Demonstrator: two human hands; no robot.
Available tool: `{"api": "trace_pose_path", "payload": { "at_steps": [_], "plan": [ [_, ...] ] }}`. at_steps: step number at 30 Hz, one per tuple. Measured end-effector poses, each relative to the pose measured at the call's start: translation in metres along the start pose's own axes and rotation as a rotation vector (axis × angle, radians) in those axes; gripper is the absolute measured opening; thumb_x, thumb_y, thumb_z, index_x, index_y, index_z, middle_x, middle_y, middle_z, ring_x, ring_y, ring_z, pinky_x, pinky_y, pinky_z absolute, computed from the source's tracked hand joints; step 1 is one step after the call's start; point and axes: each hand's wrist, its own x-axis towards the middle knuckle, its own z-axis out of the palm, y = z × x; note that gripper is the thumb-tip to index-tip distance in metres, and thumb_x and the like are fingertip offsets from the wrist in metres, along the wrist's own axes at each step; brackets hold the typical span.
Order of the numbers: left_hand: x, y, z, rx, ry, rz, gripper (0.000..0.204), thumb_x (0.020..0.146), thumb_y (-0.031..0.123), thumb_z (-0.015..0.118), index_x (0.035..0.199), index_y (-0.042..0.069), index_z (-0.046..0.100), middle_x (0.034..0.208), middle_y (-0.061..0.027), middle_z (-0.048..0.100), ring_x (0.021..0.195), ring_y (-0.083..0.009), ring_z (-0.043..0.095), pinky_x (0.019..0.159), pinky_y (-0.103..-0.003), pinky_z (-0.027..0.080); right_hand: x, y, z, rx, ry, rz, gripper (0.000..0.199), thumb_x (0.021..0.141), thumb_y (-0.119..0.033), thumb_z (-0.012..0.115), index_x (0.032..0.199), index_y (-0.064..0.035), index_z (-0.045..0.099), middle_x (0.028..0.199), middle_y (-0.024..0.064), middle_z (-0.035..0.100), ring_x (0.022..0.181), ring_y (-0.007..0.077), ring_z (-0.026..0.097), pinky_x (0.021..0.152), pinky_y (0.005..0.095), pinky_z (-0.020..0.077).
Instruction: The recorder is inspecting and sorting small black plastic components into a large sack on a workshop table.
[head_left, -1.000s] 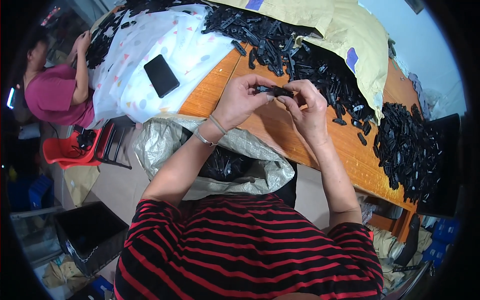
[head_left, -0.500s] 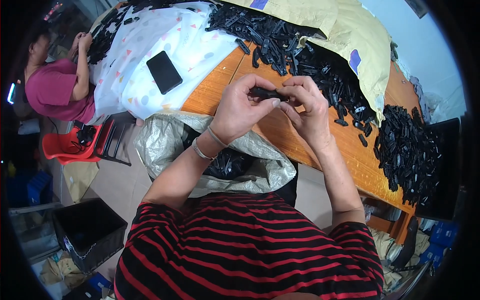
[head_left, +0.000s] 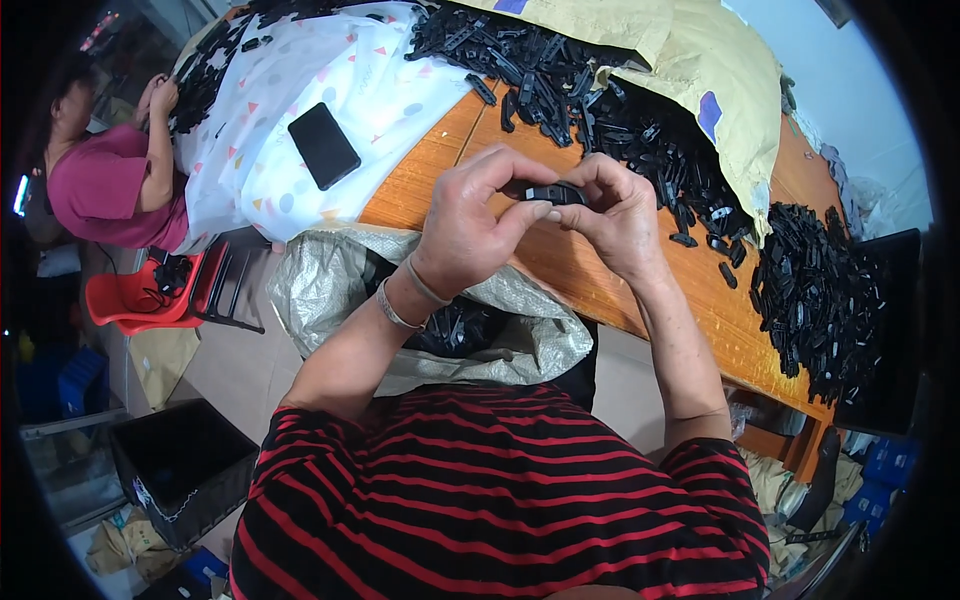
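Note:
A small black plastic part [head_left: 556,194] is held between both hands above the wooden table [head_left: 400,194]. My left hand [head_left: 478,218] pinches its left end between thumb and fingers. At the other end, my right hand [head_left: 622,212] grips it with thumb and forefinger. Its exact kind cannot be made out. Beyond my hands lies a loose heap of similar black parts [head_left: 545,75], some strewn singly toward the right. Below my left forearm, an open woven sack [head_left: 325,290] holds more dark pieces.
Another dense pile of black parts [head_left: 815,300] covers the table's right end, beside a dark flat panel [head_left: 890,325]. A black tablet-like device [head_left: 325,146] lies on a patterned white sheet [head_left: 265,165]. A co-worker [head_left: 110,190] sits at left, near a red chair [head_left: 135,300] and black crate [head_left: 180,465].
The black part has turned in my fingers, showing more of its side. My right fingers have shifted their grip slightly. Both hands stay in nearly the same place.

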Motion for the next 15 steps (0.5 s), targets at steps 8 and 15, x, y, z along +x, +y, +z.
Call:
{"api": "trace_pose_path", "payload": {
  "at_steps": [8,15],
  "plan": [
    [-0.004,-0.01,0.008,-0.398,0.037,-0.224,0.033,0.083,-0.003,0.065,0.116,-0.002,0.057,0.099,-0.0077,0.064,0.091,-0.0143,0.064,0.082,-0.027,0.052,0.0,-0.008,0.007,-0.023,0.036,0.109,0.021,0.075,0.003,0.077,0.085,-0.0014,0.059,0.077,-0.001,0.061,0.07,0.0032,0.057,0.058,0.0177,0.0454],
    [-0.018,-0.014,-0.006,-0.544,-0.055,-0.502,0.031,0.087,-0.001,0.065,0.115,-0.005,0.055,0.102,-0.0088,0.064,0.091,-0.0093,0.062,0.081,-0.022,0.051,-0.011,0.012,0.014,-0.066,-0.032,0.066,0.026,0.076,-0.007,0.08,0.092,-0.0027,0.06,0.08,-0.0027,0.06,0.072,0.0028,0.055,0.061,0.0191,0.0456]
  ]
}}
